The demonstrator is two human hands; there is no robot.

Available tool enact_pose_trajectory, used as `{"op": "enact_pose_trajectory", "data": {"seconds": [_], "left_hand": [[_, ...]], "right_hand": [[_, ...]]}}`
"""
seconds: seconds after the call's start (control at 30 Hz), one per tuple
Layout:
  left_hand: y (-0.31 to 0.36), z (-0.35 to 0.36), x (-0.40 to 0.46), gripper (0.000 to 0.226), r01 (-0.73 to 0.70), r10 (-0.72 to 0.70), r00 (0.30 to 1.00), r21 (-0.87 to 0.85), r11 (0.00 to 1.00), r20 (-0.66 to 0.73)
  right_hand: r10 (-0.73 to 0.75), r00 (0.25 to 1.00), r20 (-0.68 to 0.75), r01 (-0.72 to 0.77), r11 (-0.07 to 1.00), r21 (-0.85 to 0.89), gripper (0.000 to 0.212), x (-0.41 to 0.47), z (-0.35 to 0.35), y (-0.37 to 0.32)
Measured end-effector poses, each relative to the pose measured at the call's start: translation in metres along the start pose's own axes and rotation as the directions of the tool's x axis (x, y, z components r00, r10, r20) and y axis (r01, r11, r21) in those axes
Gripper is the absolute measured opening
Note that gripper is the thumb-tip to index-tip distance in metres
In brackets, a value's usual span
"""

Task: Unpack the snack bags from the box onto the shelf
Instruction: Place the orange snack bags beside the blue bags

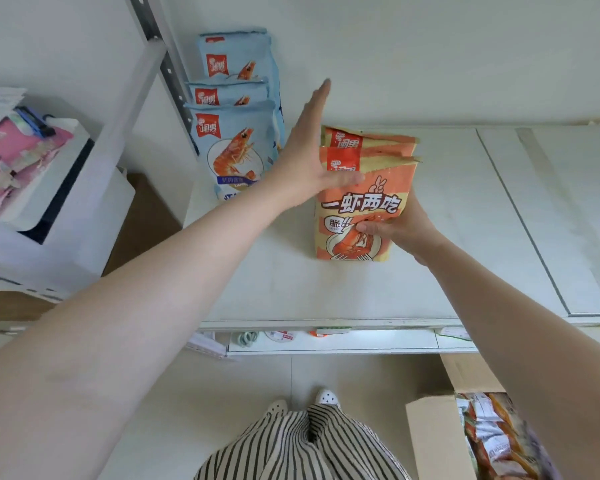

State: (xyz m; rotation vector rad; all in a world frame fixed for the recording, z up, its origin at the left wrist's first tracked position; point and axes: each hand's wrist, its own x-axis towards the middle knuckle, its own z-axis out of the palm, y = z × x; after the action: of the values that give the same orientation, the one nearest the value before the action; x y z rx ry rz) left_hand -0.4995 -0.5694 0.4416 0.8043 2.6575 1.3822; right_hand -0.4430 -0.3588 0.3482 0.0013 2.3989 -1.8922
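On the white shelf [378, 289], near its left end, a small stack of orange snack bags [364, 199] stands upright, three deep as far as the staggered top edges show. The front bag is orange and cream with bold white Chinese lettering outlined in black across its middle, a red brand patch at the top corner, a speech bubble, and a shrimp drawn on a plate near the bottom. The right hand [399, 230] grips this front bag at its lower right side, thumb across the printed face and fingers curled behind it. The left hand [309, 150] is flat and released, fingers straight and pointing up toward the wall, its thumb lying across the top of the front orange bag and its palm set against the stack's left edge.

Just left of that hand, three light blue snack bags [234, 133] stand in a row one behind another, each with a red brand patch and a shrimp picture. At the lower right, on the floor, an open cardboard box [433, 441] holds more packets [492, 434] with orange and silvery wrapping.
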Motion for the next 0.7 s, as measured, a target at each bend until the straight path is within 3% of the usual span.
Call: {"op": "enact_pose_trajectory", "data": {"seconds": [0.1, 0.17, 0.3, 0.43, 0.5, 0.7], "left_hand": [[0.014, -0.011, 0.035, 0.135, -0.127, 0.001, 0.962, 0.443, 0.888, 0.275], [0.017, -0.009, 0.048, 0.14, -0.213, -0.04, 0.923, 0.595, 0.775, 0.384], [0.016, -0.007, 0.055, 0.129, -0.308, -0.016, 0.914, 0.719, 0.623, 0.406], [0.013, -0.005, 0.063, 0.115, -0.379, 0.027, 0.903, 0.769, 0.515, 0.428], [0.015, -0.006, 0.071, 0.112, -0.375, 0.004, 0.9, 0.772, 0.512, 0.435], [0.005, -0.013, 0.099, 0.101, -0.272, -0.084, 0.904, 0.714, 0.646, 0.42]], "right_hand": [[0.03, 0.999, -0.035, -0.028, 0.999, 0.047, 0.093, -0.002, 0.002, -0.005], [0.027, 0.994, -0.109, -0.015, 0.994, 0.11, 0.098, -0.009, 0.008, -0.005], [0.05, 0.97, -0.236, -0.011, 0.986, 0.165, 0.119, -0.031, 0.034, 0.014], [0.04, 0.962, -0.269, 0.007, 0.986, 0.169, 0.116, -0.025, 0.047, 0.029], [0.021, 0.961, -0.274, 0.027, 0.985, 0.17, 0.11, -0.016, 0.045, 0.031], [-0.061, 0.961, -0.271, 0.091, 0.991, 0.1, 0.116, 0.021, 0.036, 0.038]]}}
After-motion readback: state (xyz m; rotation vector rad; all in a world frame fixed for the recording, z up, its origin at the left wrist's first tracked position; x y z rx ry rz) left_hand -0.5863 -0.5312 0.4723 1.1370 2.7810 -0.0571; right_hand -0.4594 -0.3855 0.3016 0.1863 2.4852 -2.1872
